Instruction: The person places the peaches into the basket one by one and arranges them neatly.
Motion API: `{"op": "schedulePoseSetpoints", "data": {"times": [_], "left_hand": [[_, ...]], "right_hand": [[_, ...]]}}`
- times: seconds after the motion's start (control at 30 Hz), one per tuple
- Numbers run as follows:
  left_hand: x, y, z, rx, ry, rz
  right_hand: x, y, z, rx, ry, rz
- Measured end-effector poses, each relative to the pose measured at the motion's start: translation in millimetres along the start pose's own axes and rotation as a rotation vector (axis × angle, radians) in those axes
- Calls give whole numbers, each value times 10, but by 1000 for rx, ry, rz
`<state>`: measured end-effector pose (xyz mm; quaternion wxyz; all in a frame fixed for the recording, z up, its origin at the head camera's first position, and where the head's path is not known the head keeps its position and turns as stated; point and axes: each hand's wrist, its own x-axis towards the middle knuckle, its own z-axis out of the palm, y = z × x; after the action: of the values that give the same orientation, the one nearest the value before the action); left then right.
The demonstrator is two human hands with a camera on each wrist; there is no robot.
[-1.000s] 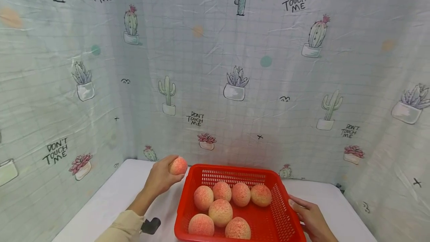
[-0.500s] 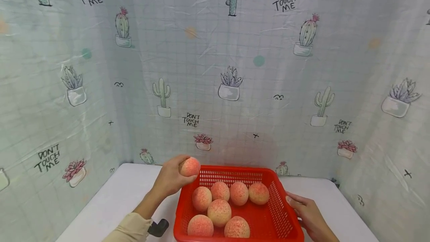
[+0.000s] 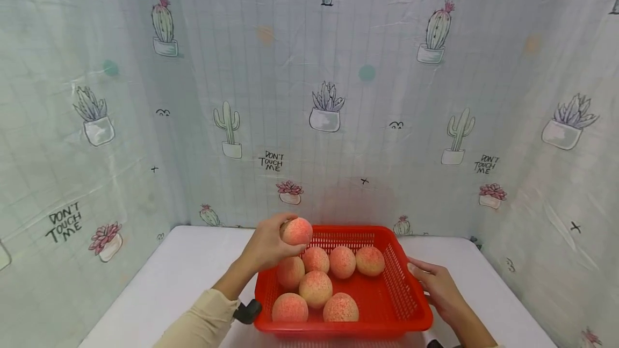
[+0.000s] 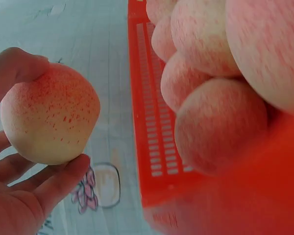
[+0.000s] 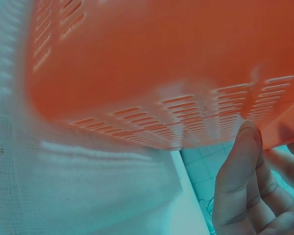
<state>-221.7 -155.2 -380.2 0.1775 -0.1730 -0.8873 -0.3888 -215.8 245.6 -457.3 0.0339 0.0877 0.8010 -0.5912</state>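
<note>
A pink and cream peach (image 3: 297, 231) is held between the thumb and fingers of my left hand (image 3: 268, 246), up above the back left corner of the red plastic basket (image 3: 405, 283). The left wrist view shows this peach (image 4: 50, 116) gripped at its side, apart from the fruit in the basket. Several more peaches (image 3: 316, 290) lie inside, mostly toward the left and back. At the right side of the basket, my right hand (image 3: 437, 288) pinches the rim, thumb over it; in the right wrist view the thumb (image 5: 239, 171) lies against the slotted wall.
The basket stands on a white-covered table (image 3: 193, 273) with bare cloth to its left and right. A curtain (image 3: 338, 154) printed with cacti hangs behind and along both sides. Inside the basket, the front right shows bare red floor (image 3: 377, 305).
My left hand has carried the peach rightward, from left of the basket to above its back left corner. The right hand keeps its grip on the rim. The head view has shifted slightly.
</note>
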Motion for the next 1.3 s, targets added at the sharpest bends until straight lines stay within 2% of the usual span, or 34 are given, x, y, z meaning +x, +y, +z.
{"op": "schedulePoseSetpoints", "data": {"times": [0.23,0.4,0.57,0.73,0.87,1.03,1.3], "left_hand": [[180,202,60,-10,-88,34],[271,274,161,-59,-150,43],[327,325,287,-76,-209,64],[363,380,399,-54,-245,79],[378,429,513,-80,-311,76],[367,491,682,-85,-400,71],[347,574,916,-59,-499,95]], "right_hand": [[92,-108,1,-29,-10,-60],[130,-169,-6,-46,-28,-109],[164,-195,-6,-45,-27,-102],[182,-245,7,-40,-35,-98],[153,-259,-1,-42,-43,-96],[70,-207,-14,-41,-35,-67],[-60,-75,-37,-25,-29,-36]]}}
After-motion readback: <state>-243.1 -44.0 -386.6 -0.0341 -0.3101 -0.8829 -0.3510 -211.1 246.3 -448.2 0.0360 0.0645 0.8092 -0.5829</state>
